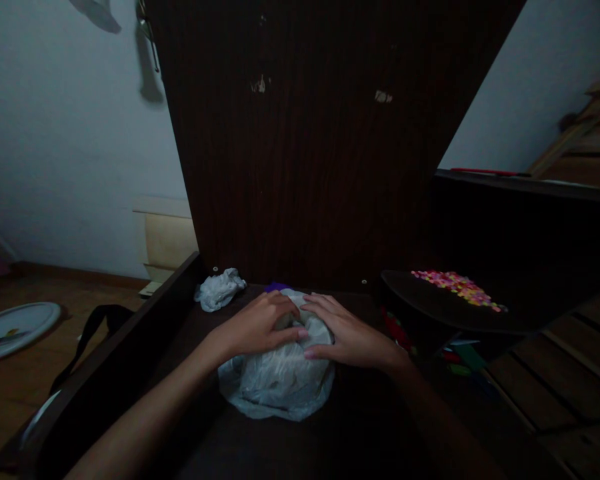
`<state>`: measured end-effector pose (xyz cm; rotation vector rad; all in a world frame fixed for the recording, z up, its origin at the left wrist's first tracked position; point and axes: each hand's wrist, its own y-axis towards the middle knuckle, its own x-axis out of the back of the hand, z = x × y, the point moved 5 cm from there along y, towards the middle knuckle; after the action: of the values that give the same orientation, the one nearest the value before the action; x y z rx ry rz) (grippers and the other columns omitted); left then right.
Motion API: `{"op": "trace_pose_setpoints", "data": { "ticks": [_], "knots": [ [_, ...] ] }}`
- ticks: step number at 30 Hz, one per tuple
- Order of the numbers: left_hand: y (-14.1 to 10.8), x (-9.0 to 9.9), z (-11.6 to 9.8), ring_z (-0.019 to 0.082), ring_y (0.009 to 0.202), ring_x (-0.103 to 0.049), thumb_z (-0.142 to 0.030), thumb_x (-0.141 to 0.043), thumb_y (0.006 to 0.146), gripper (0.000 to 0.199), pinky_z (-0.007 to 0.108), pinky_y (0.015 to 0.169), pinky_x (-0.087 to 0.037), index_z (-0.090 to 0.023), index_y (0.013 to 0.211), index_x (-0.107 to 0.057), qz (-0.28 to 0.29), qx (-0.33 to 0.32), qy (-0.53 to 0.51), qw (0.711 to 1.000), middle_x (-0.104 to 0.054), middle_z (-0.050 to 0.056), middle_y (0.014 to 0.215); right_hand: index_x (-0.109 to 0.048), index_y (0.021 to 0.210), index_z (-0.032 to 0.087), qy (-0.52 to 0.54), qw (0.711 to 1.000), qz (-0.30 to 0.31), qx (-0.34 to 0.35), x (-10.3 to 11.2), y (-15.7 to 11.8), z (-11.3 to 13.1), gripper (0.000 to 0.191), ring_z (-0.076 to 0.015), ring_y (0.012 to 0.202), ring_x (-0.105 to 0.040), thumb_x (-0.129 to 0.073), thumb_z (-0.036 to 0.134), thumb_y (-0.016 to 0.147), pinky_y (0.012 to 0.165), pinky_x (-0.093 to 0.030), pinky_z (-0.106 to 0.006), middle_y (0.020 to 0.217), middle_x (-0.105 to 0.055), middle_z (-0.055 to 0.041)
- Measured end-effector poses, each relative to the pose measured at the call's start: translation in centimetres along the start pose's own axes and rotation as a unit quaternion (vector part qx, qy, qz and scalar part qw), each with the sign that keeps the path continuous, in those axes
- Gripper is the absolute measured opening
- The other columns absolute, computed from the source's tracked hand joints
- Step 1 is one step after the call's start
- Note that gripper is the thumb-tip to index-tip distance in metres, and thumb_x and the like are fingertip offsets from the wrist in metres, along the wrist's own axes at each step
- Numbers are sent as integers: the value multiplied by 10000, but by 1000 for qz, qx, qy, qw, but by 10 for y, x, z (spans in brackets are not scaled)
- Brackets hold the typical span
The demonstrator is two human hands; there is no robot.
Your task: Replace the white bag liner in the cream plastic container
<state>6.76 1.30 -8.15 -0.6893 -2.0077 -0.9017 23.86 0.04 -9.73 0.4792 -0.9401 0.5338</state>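
A crumpled, whitish, translucent plastic bag lies on the dark wooden surface in front of me. My left hand rests on the bag's upper left side, fingers curved over it and thumb pointing right. From the other side my right hand lies on its upper right, fingers spread and thumb pointing left. The two thumbs are close together above the bag. What the bag holds cannot be made out. Something purple shows just behind it.
A smaller crumpled bag lies at the back left. A tall dark panel rises behind. On the right, a curved shelf bears many small colourful pieces. A raised edge runs along the left; a white round lid-like object is beyond.
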Motion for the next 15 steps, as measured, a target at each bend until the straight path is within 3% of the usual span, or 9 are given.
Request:
{"op": "trace_pose_setpoints", "data": {
  "ticks": [3, 5, 8, 12, 15],
  "knots": [
    [-25, -8, -5, 292, 1204, -610, -442, -649, 938, 310, 494, 1106, -417, -216, 1141, -714, 18, -26, 36, 999, -709, 99, 1215, -337, 1575, 194, 25, 997, 60, -40, -17, -5, -19, 1098, -377, 1536, -170, -783, 683, 699, 1230, -239, -526, 1664, -221, -169],
    [-38, -13, 0, 303, 1316, -546, -425, -609, 966, 282, 535, 1158, -374, -232, 1137, -722, 11, -23, 38, 999, -690, 90, 1289, -243, 1608, 200, 38, 995, 78, -52, -28, -11, -28, 1177, -369, 1551, -108, -776, 705, 688, 1242, -218, -515, 1694, -87, -154],
    [-51, -19, 7, 315, 1431, -436, -410, -608, 965, 285, 531, 1168, -389, -222, 1152, -712, 3, -24, 37, 999, -631, 95, 1398, -170, 1621, 180, 32, 996, 57, -58, -38, -18, -37, 1162, -344, 1561, -38, -747, 678, 745, 1252, -186, -497, 1693, 54, -154],
    [-54, -20, 10, 324, 1428, -438, -434, -630, 947, 348, 549, 1179, -379, -197, 1194, -691, -3, -45, 57, 997, -636, 128, 1382, -160, 1623, 213, 3, 998, 17, -62, -39, -23, -40, 1109, -333, 1563, -26, -749, 620, 776, 1249, -182, -500, 1695, 61, -145],
    [-53, -16, 10, 329, 1378, -492, -492, -658, 917, 417, 554, 1169, -389, -196, 1211, -685, -12, -62, 81, 995, -650, 139, 1350, -163, 1621, 228, 9, 997, -17, -71, -34, -26, -41, 1129, -326, 1547, -169, -804, 535, 744, 1226, -254, -483, 1692, -105, -158]
  ]
}}
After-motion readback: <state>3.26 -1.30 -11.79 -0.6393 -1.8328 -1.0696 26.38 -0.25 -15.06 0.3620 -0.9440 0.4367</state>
